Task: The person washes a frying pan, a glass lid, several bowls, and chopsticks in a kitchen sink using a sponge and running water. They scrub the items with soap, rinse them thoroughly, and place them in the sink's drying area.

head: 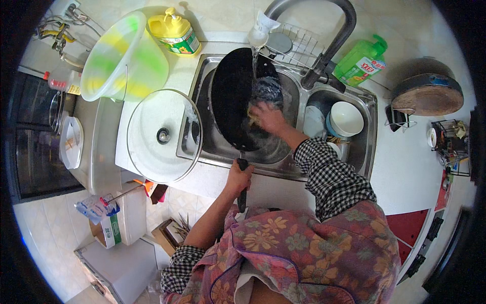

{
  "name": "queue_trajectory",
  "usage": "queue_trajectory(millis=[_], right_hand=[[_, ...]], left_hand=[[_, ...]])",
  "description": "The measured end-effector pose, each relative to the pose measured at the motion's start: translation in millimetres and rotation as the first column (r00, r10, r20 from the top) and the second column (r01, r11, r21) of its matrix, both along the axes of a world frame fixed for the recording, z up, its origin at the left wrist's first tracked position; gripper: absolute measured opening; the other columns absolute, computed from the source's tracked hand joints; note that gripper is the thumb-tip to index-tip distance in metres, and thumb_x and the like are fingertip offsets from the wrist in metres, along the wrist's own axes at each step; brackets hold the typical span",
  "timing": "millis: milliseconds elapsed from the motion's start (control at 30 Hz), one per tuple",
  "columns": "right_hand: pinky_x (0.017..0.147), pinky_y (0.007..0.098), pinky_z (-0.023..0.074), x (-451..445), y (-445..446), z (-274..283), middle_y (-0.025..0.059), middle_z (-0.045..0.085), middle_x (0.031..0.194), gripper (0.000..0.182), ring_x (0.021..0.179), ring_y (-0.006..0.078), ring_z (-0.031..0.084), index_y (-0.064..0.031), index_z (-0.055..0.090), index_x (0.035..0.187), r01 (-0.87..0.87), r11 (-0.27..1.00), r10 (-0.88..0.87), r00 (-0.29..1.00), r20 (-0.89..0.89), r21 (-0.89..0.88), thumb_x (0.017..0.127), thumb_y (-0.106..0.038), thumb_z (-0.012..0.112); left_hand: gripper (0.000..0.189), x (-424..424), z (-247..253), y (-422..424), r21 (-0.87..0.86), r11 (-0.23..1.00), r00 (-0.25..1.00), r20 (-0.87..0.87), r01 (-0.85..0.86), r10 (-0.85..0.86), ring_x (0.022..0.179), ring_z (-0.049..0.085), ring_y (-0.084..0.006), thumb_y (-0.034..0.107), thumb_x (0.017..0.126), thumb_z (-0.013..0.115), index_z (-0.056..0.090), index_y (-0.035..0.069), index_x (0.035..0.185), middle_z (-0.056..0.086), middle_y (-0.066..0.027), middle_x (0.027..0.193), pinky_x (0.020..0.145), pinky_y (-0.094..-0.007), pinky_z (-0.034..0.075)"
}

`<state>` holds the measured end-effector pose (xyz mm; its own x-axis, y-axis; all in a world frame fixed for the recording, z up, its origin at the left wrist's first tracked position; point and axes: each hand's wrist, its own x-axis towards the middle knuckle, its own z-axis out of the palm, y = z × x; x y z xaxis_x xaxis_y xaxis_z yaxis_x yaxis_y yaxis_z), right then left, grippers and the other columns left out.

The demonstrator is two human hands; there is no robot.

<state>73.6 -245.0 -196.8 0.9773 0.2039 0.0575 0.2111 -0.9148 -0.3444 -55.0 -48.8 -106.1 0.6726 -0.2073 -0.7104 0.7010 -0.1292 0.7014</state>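
Observation:
A black wok is held tilted over the left basin of the steel sink. My left hand is closed around the wok's black handle. Inside the wok, at its right side, my right hand presses a yellowish scrubber or cloth; it is blurred, and its exact kind cannot be told. Water runs from the dark curved faucet through a pale nozzle into the wok. Foamy water lies in the basin below.
A glass lid lies left of the sink, beside a green-and-yellow bucket and a yellow pump bottle. The right basin holds bowls. Behind it stands a green soap bottle; a round wooden board stands farther right.

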Motion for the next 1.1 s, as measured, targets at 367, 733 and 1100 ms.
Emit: queue_trajectory(millis=[367,733,1100], right_hand=[[0.083,0.0373,0.0446,-33,21,-4,0.0159,0.047,0.116,0.052,0.100,0.0315,0.051,-0.0089,0.041,0.124,0.125,0.927,-0.025,0.961,-0.276,0.352,0.074,-0.006,0.056],[0.073,0.0313,0.0447,86,0,33,0.0068,0.063,0.089,0.044,0.080,0.0213,0.059,-0.0036,0.062,0.099,0.643,0.288,-0.125,0.760,-0.637,0.710,0.076,-0.041,0.064],[0.080,0.0368,0.0449,146,22,76,0.0167,0.060,0.099,0.033,0.094,0.0304,0.057,-0.0165,0.059,0.104,0.300,0.790,-0.141,0.938,-0.317,0.535,0.072,-0.022,0.062]], left_hand=[[0.033,4,-26,18,0.464,0.884,0.918,0.322,0.062,-0.233,0.064,0.059,-0.0333,0.019,0.076,0.061,0.043,-0.002,0.094,0.057,-0.0182,0.069,0.058,-0.0406,0.046],[0.022,13,-3,17,-0.095,0.990,0.985,-0.128,0.105,-0.117,0.038,0.041,-0.0114,0.014,0.079,0.059,0.039,0.009,0.089,0.041,-0.0005,0.053,0.034,-0.0289,0.037],[0.035,5,-22,16,0.683,0.660,0.731,0.271,0.312,-0.626,0.053,0.060,-0.0285,0.025,0.076,0.060,0.041,-0.001,0.089,0.057,-0.0178,0.066,0.049,-0.0404,0.049]])
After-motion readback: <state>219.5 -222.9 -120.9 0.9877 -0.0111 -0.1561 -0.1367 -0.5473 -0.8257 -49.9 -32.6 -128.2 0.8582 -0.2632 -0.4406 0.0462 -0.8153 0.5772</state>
